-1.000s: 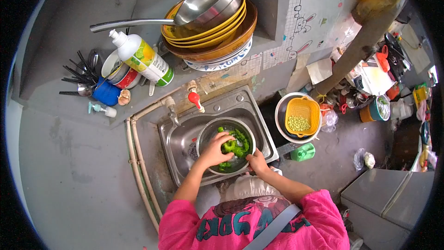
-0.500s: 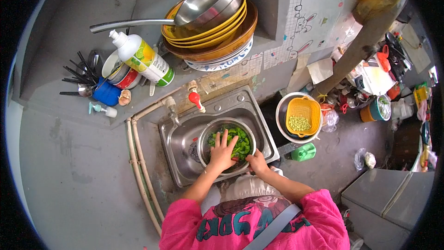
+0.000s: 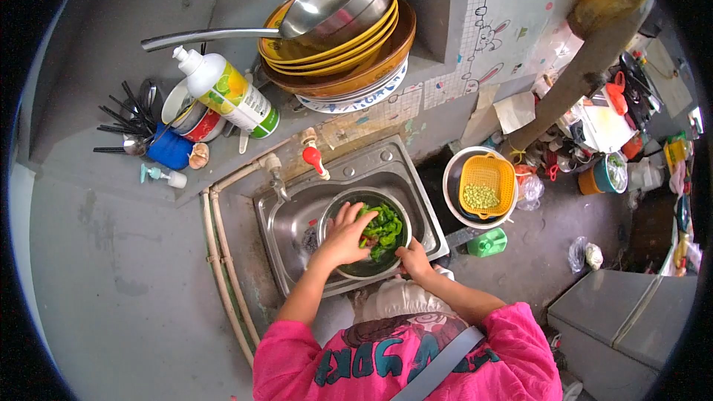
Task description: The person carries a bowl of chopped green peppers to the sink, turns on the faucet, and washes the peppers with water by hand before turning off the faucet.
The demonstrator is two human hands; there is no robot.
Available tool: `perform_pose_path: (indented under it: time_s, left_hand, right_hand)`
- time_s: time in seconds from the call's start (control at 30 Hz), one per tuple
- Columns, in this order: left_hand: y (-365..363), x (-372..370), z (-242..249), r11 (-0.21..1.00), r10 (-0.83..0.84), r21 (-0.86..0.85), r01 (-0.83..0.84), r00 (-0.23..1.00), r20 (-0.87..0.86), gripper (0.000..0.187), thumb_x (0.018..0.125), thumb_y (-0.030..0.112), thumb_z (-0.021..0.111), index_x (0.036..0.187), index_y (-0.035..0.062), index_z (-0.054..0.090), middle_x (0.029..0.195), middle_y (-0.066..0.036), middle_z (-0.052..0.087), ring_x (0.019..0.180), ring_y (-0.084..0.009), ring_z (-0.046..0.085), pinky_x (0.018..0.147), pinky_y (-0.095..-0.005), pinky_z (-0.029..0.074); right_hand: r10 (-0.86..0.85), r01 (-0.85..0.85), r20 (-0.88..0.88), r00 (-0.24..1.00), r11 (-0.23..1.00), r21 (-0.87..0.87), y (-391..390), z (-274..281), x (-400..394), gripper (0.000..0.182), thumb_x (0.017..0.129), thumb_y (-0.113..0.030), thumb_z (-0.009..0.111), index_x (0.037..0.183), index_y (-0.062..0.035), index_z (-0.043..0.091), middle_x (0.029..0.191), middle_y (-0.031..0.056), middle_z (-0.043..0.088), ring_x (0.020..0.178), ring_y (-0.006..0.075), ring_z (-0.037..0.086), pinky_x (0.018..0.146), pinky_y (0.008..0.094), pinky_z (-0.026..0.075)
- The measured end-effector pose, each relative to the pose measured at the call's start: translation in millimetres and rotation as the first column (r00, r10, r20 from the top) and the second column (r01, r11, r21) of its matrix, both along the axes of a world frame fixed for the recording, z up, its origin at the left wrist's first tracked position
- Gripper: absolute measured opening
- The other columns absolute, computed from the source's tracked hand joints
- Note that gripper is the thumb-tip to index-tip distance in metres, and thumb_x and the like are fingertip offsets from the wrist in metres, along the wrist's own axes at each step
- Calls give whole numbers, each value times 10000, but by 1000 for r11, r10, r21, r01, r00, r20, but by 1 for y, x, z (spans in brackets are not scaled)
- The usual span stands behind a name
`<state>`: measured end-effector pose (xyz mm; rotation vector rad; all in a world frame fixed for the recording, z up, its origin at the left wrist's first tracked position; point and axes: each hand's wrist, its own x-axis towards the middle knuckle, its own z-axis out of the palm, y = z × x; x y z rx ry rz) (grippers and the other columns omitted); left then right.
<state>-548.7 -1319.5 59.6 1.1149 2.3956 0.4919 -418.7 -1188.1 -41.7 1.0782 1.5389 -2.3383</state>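
Note:
A steel bowl (image 3: 405, 236) of green leafy vegetables (image 3: 384, 232) sits in the metal sink (image 3: 286, 219). My left hand (image 3: 344, 238) is inside the bowl at its left side, fingers curved against the greens; how much it grips is hidden. On the bowl's lower right rim, my right hand (image 3: 414, 258) is closed, holding the edge. Just above the sink is a tap with a red handle (image 3: 313, 157).
Right of the sink, a yellow basket (image 3: 506, 178) of pale green beans rests in a white-rimmed basin (image 3: 450, 197), near a green container (image 3: 487, 243). On the ledge stand stacked yellow plates (image 3: 327, 56), a pan (image 3: 334, 4) and a soap bottle (image 3: 230, 93).
My left hand has shifted left and its spread fingers have curled in. The greens are bunched toward the bowl's right side. My right hand stays on the rim.

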Motion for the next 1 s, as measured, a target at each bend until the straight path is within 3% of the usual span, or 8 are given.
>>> perform_pose_path:
  time_s: [0.03, 0.17, 0.47, 0.57, 0.7, 0.8, 0.83, 1.0]
  left_hand:
    - [6, 4, -4, 989, 2, -146, -4, 1000, -9, 878, 580, 178, 773, 1346, 252, 350, 1425, -114, 244, 1323, -394, 185, 964, -675, 216]
    - [21, 21, -39, 953, -69, -302, 9, 980, -189, 970, 521, 228, 822, 1353, 313, 329, 1436, -101, 248, 1283, -452, 234, 943, -676, 253]
    - [11, 6, -40, 992, -22, 121, 32, 997, -78, 410, 651, 12, 614, 1048, 81, 539, 1100, -100, 510, 991, -354, 484, 822, -411, 453]
    - [0, -10, -20, 987, 36, 155, -49, 996, 86, 417, 662, 27, 616, 1070, 40, 534, 1219, -148, 454, 1038, -356, 518, 871, -398, 446]
    - [-6, -11, 9, 993, 95, 74, -97, 995, 33, 653, 627, 158, 750, 1220, 98, 483, 1368, -159, 337, 1143, -362, 466, 930, -396, 429]
    - [-1, 4, -10, 977, 46, -206, -57, 997, -57, 971, 505, 294, 831, 1347, 233, 351, 1428, -157, 238, 1241, -460, 313, 935, -531, 392]
    - [-1, 9, -27, 967, 59, -245, -69, 997, -50, 955, 512, 292, 823, 1343, 290, 352, 1447, -133, 199, 1262, -490, 257, 873, -619, 384]
    - [-3, 13, -64, 997, 52, -43, -57, 991, -127, 773, 514, 229, 807, 1219, 206, 489, 1333, -129, 335, 1188, -431, 363, 852, -522, 437]
  right_hand:
    - [12, -12, -2, 1000, 1000, 25, -2, -4, 0, 273, 769, -12, 479, 1041, -5, 475, 619, 77, 518, 363, 150, 424, 322, 272, 331]
    - [52, -52, -24, 998, 999, -4, -3, -6, 1, 283, 776, -21, 481, 1058, -7, 469, 620, 77, 519, 374, 148, 437, 332, 271, 347]
    - [109, -111, 23, 994, 990, 92, -2, 3, -1, 296, 770, -51, 493, 1054, 30, 485, 643, 117, 554, 427, 181, 526, 385, 317, 420]
    - [57, -57, -2, 998, 998, 42, -4, 4, -3, 278, 772, -22, 477, 1048, 4, 476, 612, 77, 517, 380, 151, 444, 342, 278, 353]
    - [53, -53, -1, 999, 998, 26, -4, 6, -4, 276, 768, -28, 483, 1042, 1, 483, 618, 75, 520, 396, 153, 453, 346, 274, 351]
    - [55, -55, -8, 998, 998, 43, -5, 10, -4, 281, 768, -36, 488, 1047, -2, 484, 626, 72, 522, 412, 152, 463, 354, 274, 357]
    - [56, -54, -27, 998, 997, 56, -7, 3, -4, 283, 769, -39, 489, 1050, -3, 485, 630, 72, 523, 416, 151, 466, 357, 274, 359]
    - [87, -91, 38, 995, 989, 112, -3, -1, -1, 327, 767, -68, 496, 1084, 14, 494, 692, 117, 588, 499, 194, 570, 455, 328, 453]
